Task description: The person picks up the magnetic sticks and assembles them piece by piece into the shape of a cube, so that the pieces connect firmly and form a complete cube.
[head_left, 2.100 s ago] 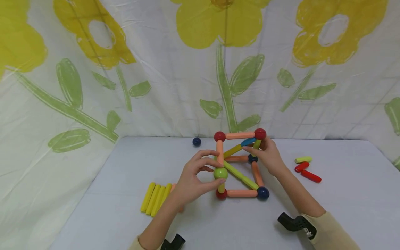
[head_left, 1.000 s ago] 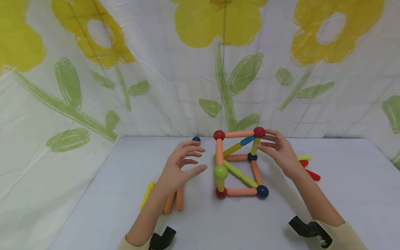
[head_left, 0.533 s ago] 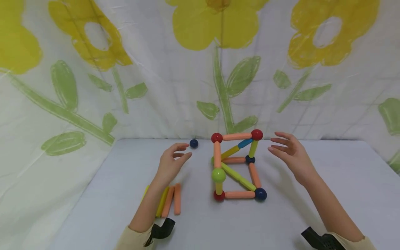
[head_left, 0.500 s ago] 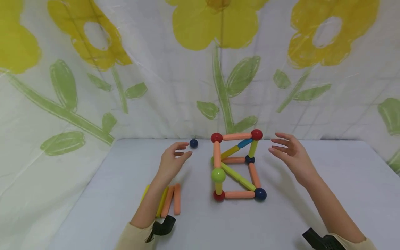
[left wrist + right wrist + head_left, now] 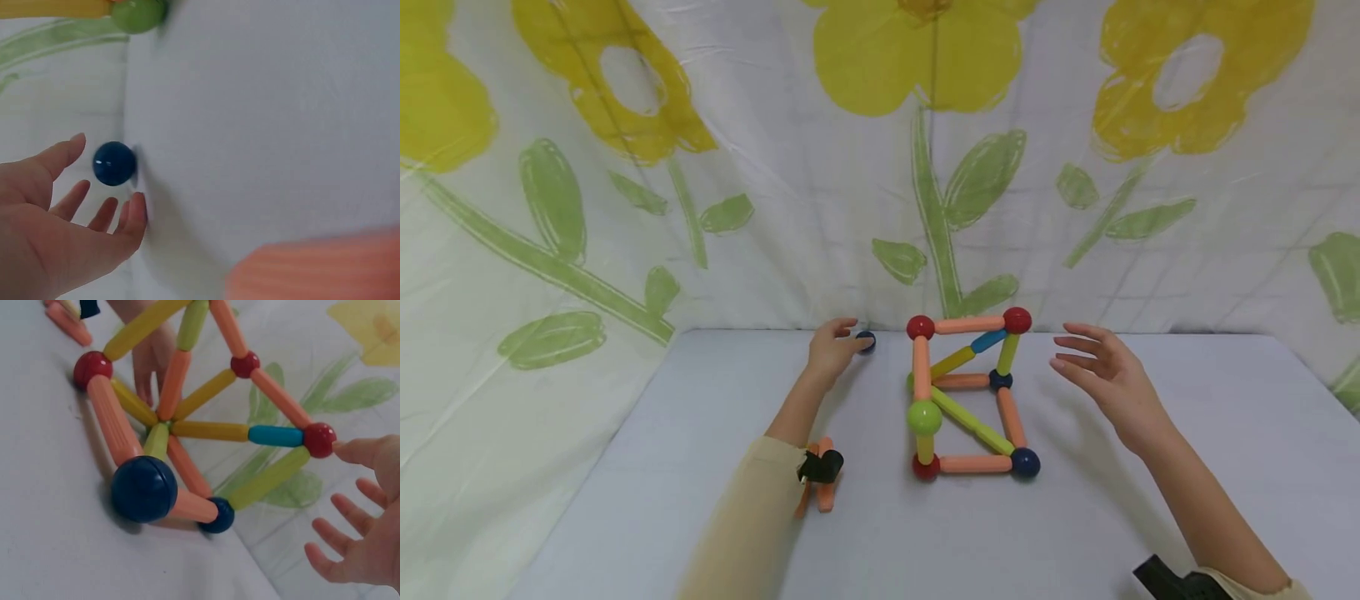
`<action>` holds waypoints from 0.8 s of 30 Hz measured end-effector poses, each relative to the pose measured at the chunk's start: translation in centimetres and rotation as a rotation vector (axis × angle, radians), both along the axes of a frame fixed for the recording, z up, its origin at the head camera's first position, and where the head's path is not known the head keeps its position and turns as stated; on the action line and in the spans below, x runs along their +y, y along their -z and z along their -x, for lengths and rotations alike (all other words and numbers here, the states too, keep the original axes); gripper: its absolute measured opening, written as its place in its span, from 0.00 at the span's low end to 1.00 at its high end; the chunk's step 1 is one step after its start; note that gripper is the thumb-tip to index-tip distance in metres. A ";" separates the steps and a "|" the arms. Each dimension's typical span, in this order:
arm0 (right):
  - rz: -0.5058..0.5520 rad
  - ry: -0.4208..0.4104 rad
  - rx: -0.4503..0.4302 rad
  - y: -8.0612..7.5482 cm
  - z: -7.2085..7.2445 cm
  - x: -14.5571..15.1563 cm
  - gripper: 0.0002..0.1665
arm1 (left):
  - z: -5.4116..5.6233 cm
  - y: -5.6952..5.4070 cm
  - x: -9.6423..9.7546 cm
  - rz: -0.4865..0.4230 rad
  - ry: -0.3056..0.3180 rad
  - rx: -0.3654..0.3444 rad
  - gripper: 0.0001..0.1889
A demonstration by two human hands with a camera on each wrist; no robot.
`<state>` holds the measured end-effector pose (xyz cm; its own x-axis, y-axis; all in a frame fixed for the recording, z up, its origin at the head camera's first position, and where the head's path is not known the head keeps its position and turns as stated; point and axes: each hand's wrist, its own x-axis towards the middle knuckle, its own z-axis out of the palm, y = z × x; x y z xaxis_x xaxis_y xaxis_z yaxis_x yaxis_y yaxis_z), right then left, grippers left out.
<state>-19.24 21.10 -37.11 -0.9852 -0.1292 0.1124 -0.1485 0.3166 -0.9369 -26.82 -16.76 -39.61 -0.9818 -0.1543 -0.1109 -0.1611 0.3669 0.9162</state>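
My left hand (image 5: 831, 354) reaches to the back of the table, beside a loose dark blue ball (image 5: 866, 342). In the left wrist view its thumb and relaxed fingers spread around the ball (image 5: 114, 164), with gaps visible between. A frame built of sticks and balls stands at the middle, with a red ball (image 5: 1017, 320) at its top right corner, a green ball (image 5: 924, 417) at the front left and a blue ball (image 5: 1026, 462) at the front right. To the right of this frame, my right hand (image 5: 1108, 375) hovers with loosely bent fingers, holding nothing.
Loose orange sticks (image 5: 826, 492) lie partly hidden under the left forearm. A white cloth with painted flowers (image 5: 917, 67) hangs behind the table's back edge. Black wrist cameras (image 5: 822, 467) sit at both sleeves.
Both hands have left the stick frame, which stays standing. My left hand has moved back to the loose blue ball; my right hand has drawn away to the right.
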 end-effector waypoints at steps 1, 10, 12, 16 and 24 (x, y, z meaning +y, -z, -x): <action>0.007 -0.002 0.001 0.0 0.0 0.0 0.36 | 0.2 0.3 0.0 0.016 -0.006 0.009 0.27; 0.037 -0.010 0.019 0.1 0.0 0.1 0.32 | 1.4 1.7 0.6 0.236 0.040 0.123 0.20; 0.037 -0.010 0.021 0.1 0.0 0.1 0.32 | 1.4 1.8 0.6 0.254 0.059 0.122 0.20; 0.037 -0.010 0.015 0.1 -0.1 0.1 0.33 | 1.2 1.8 0.7 0.271 0.076 0.152 0.19; 0.037 -0.013 0.013 -0.1 -0.1 0.1 0.33 | -1.2 0.8 0.6 0.162 0.051 0.259 0.18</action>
<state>-19.12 21.16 -37.00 -0.9819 -0.1376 0.1303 -0.1647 0.2795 -0.9459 -25.66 -16.14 -40.43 -0.9812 -0.0992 0.1658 0.0923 0.5134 0.8531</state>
